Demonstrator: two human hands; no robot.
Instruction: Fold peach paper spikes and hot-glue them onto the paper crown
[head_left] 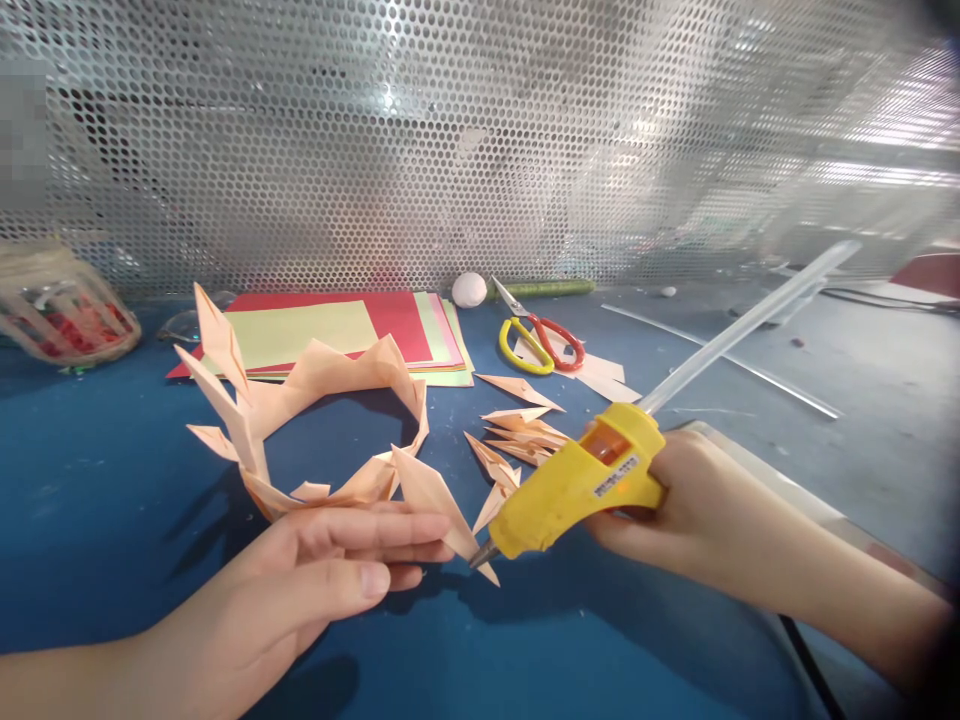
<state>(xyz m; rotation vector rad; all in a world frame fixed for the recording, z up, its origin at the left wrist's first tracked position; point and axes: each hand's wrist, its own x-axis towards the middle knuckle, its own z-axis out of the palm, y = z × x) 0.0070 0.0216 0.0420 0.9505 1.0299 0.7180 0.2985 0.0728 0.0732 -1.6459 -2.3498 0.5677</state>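
A ring of folded peach paper points (315,400) stands on the blue table (97,500). My left hand (315,580) pinches the ring's near edge, fingers pressed together on one pointed piece (435,495). My right hand (697,510) grips a yellow glue gun (577,480) with a clear glue stick (750,320) jutting from its back. The gun's metal nozzle (484,553) touches the tip of that pointed piece.
Several loose folded peach pieces (517,430) lie right of the ring. A stack of coloured paper sheets (352,330) and yellow-and-red scissors (536,335) lie behind. A white ball (469,290) sits by the perforated metal wall (480,140). A bag (64,310) sits far left.
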